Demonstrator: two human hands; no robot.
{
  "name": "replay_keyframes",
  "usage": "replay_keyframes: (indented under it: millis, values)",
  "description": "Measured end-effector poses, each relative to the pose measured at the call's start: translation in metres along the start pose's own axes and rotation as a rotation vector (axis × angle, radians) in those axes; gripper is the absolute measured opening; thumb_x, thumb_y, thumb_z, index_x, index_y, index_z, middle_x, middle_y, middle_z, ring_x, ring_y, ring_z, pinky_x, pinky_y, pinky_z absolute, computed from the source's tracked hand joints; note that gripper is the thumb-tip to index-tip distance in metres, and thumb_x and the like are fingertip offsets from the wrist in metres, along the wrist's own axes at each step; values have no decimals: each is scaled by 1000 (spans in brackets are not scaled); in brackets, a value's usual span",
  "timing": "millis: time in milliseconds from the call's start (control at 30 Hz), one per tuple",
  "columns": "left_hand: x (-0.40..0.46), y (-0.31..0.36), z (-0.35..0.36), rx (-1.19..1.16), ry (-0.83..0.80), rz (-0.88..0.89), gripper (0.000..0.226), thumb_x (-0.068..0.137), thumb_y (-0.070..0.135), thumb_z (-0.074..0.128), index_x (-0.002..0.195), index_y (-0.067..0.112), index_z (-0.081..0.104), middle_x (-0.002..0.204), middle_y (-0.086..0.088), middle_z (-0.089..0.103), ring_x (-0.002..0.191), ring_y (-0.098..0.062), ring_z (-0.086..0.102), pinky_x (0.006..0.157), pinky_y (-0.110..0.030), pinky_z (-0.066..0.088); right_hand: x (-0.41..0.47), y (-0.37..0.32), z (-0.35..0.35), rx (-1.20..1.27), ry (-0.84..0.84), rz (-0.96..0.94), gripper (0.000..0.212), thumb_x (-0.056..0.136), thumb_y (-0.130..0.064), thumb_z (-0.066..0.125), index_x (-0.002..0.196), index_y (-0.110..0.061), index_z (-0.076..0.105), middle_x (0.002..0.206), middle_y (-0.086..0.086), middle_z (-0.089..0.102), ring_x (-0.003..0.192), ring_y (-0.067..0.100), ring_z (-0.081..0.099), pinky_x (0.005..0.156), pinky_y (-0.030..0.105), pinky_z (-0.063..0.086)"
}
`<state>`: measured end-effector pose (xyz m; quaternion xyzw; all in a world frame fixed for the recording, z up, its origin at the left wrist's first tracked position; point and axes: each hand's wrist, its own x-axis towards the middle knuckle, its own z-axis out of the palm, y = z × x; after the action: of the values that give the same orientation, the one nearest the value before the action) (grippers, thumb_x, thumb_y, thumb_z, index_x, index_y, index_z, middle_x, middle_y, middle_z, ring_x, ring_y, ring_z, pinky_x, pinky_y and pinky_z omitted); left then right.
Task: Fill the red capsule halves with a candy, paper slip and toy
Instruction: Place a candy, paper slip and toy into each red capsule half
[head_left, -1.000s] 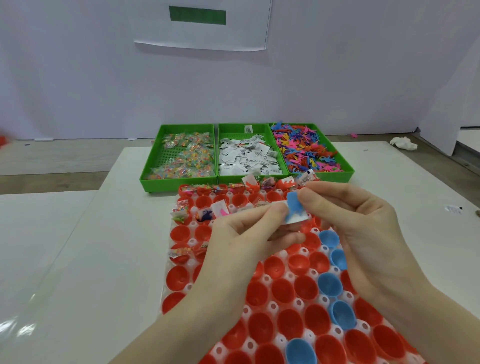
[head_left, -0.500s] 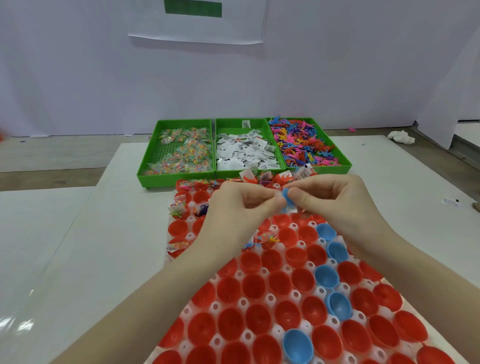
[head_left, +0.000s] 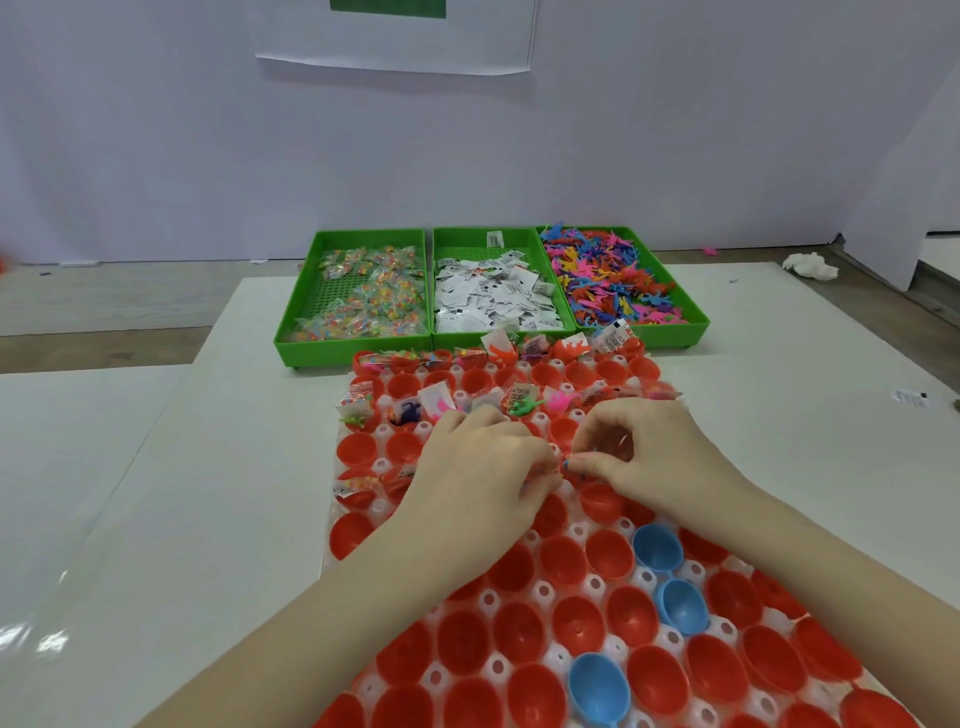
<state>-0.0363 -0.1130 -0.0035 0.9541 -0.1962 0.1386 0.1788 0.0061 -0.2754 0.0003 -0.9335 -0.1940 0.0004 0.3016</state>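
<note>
Both hands low over red capsule halves (head_left: 566, 561) in white tray (head_left: 592, 584); left hand (head_left: 483, 462) and right hand (head_left: 639, 447) each pinch small bundle, blue toy (head_left: 567, 461) peeking between fingertips

Best: press bundle fully below rim of one red cup, release together, avoid blue halves (head_left: 657, 551)

Hidden: target cup, paper slip, candy under fingers; cannot tell if seated

White table (head_left: 156, 519) underneath. Blue capsule halves (head_left: 657, 553) among tray sockets, near right. Crumpled white tissue (head_left: 810, 266) on floor, far right. Paper sheet with green rectangle (head_left: 395, 36) on far wall — small label scrap (head_left: 910, 398) on table, right.
</note>
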Motion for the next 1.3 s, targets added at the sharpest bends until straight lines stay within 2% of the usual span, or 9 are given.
replay_keyframes:
  millis: [167, 433, 533, 633, 733, 833, 933, 1100, 1300]
  values:
    - [0, -3, 4, 41, 38, 67, 16, 79, 29, 62, 78, 19, 74, 74, 4, 70, 79, -22, 61, 70, -33, 38, 7, -5, -5, -127, -47, -12, 7, 69, -24, 78, 68, -25, 71, 66, -19, 55, 70, 2, 54, 65, 20, 43]
    - [2, -9, -4, -91, 194, -11, 29, 81, 44, 54, 82, 22, 73, 83, 9, 70, 87, -16, 63, 82, -29, 30, 11, -9, -24, -242, -281, -84, 17, 78, -40, 68, 93, -32, 69, 86, -14, 65, 83, 3, 59, 79, 34, 51]
    - [11, -26, -19, -283, 372, -121, 22, 82, 36, 59, 75, 21, 72, 74, 9, 67, 76, -11, 63, 82, -35, 41, 13, -12, -36, -268, -299, -94, 37, 71, -57, 63, 103, -37, 66, 89, -18, 65, 83, -3, 58, 76, 23, 50]
    - [25, -52, -34, -464, 485, -296, 11, 85, 27, 65, 74, 26, 67, 71, 15, 64, 69, 2, 57, 72, -17, 44, 25, -10, -55, -2, -213, -59, 44, 57, -62, 65, 88, -32, 71, 77, -16, 69, 69, -8, 60, 59, 7, 44]
    - [43, -92, -43, -529, 474, -517, 13, 87, 25, 60, 78, 22, 68, 78, 1, 68, 79, -12, 61, 77, -27, 45, 59, 20, -67, 204, 126, 47, 21, 73, -41, 70, 76, -20, 73, 76, -1, 72, 68, 7, 61, 66, 18, 47]
    - [61, -134, -42, -499, 362, -658, 22, 90, 26, 54, 98, 11, 67, 101, -10, 67, 91, -22, 58, 80, -31, 41, 101, 60, -67, 168, 306, 250, 13, 86, -18, 63, 88, -7, 70, 97, 14, 69, 80, 15, 55, 75, 26, 38]
    - [72, -162, -33, -376, 171, -637, 35, 94, 30, 50, 119, 9, 60, 117, -7, 62, 88, -12, 56, 84, -28, 36, 131, 89, -59, 82, 180, 383, 27, 87, -16, 62, 111, -4, 65, 116, 14, 63, 100, 23, 56, 83, 28, 40]
    - [86, -182, -13, -149, -102, -582, 51, 92, 41, 51, 136, 18, 45, 140, -5, 48, 125, -24, 46, 101, -35, 35, 156, 89, -45, -24, 5, 284, 49, 81, -27, 70, 124, -7, 57, 129, 10, 56, 116, 23, 51, 93, 29, 37]
    - [89, -189, -2, -263, 135, -622, 43, 80, 21, 71, 119, 7, 59, 108, -9, 65, 91, -15, 54, 81, -27, 42, 174, 86, -36, -55, 36, 340, 55, 72, -22, 78, 120, -4, 59, 116, 14, 61, 96, 22, 56, 77, 24, 39]
